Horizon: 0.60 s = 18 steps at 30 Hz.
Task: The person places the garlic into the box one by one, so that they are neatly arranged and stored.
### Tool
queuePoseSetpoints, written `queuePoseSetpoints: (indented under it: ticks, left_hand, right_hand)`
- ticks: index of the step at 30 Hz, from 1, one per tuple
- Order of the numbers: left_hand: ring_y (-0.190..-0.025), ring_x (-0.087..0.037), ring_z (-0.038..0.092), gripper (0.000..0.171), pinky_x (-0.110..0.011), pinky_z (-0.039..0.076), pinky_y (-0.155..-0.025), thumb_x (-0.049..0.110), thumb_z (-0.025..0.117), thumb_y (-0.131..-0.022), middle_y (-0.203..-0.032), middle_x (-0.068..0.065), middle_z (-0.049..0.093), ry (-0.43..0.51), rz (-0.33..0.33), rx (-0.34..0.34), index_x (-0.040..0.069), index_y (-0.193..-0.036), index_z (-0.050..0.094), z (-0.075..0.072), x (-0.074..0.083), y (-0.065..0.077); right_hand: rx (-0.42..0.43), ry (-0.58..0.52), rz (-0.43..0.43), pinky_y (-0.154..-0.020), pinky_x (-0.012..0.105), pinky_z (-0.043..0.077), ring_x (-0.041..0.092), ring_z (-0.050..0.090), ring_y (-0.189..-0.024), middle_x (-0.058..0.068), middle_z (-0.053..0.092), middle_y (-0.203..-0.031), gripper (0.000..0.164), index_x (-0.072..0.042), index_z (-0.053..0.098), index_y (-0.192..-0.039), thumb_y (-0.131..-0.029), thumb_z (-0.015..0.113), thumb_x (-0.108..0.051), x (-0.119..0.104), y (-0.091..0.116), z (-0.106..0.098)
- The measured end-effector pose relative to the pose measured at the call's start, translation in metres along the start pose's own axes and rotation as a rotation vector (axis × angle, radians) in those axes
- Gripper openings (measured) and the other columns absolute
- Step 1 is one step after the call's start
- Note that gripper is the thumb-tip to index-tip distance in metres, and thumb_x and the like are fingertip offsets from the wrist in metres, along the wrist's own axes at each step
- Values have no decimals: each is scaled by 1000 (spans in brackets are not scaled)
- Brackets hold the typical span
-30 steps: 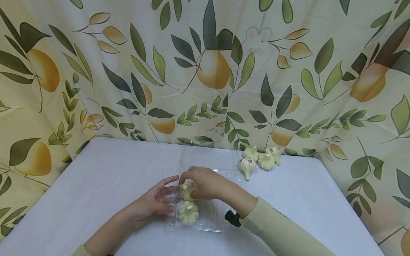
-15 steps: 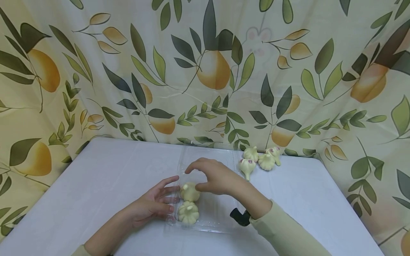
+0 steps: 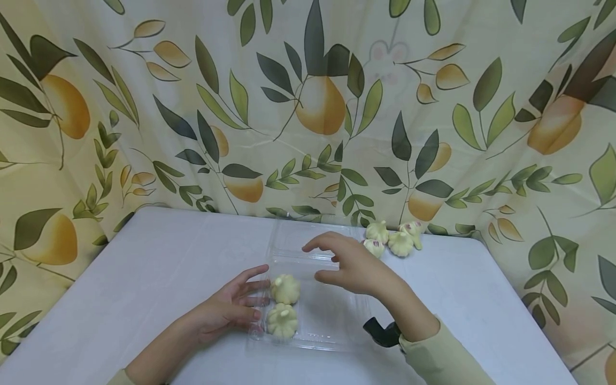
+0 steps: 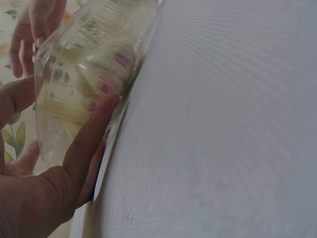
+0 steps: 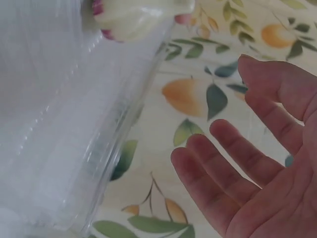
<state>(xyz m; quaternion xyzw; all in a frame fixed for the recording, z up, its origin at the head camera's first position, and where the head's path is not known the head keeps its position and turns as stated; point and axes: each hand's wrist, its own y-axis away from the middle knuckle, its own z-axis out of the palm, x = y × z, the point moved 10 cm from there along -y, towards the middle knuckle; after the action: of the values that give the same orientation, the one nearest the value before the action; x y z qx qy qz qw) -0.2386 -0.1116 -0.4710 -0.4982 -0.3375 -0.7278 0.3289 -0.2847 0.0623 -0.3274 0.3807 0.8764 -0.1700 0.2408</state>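
Note:
Two pale garlic bulbs, a far one (image 3: 285, 289) and a near one (image 3: 282, 321), sit in a row along the left side of a clear plastic clamshell box (image 3: 332, 321). My left hand (image 3: 228, 307) rests against the box's left wall with fingers spread. In the left wrist view its thumb (image 4: 91, 136) touches the clear wall, and purple-marked garlic shows through. Over the box's right half hovers my right hand (image 3: 358, 264), fingers apart and holding nothing. The right wrist view shows its palm and loosely bent fingers (image 5: 203, 178), with one bulb (image 5: 138, 17) beyond.
Several more bulbs lie in a group behind the box at the right, including a stemmed bulb (image 3: 401, 243) and one partly hidden by my right hand. The hinged lid (image 3: 308, 238) lies back toward the patterned curtain (image 3: 298, 176). White cloth covers the table (image 3: 183, 256).
My right hand has let go of the far bulb in the box, lifted, and moved right toward the loose group. My left hand and both boxed bulbs have stayed in place.

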Motion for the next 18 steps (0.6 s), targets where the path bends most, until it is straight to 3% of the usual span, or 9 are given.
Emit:
queuePoseSetpoints:
  ticks: [10,18]
  left_hand:
    - [-141,-39,38,94,-45,56,-85,-2,71,-86,-163,-20,19,-6,9,3,21,-160,17,0,2,0]
    - [-141,-39,37,93,-47,56,-87,-2,70,-87,-163,-22,16,8,10,-14,20,-160,16,1,1,0]
  right_hand:
    - [128,-143,42,-93,42,55,23,58,-123,-4,62,-132,48,-22,63,-128,-83,80,-12,24,20,-25]
    - [236,-249,92,-93,43,55,25,60,-120,1,62,-132,47,-17,62,-128,-85,79,-10,59,40,-39]
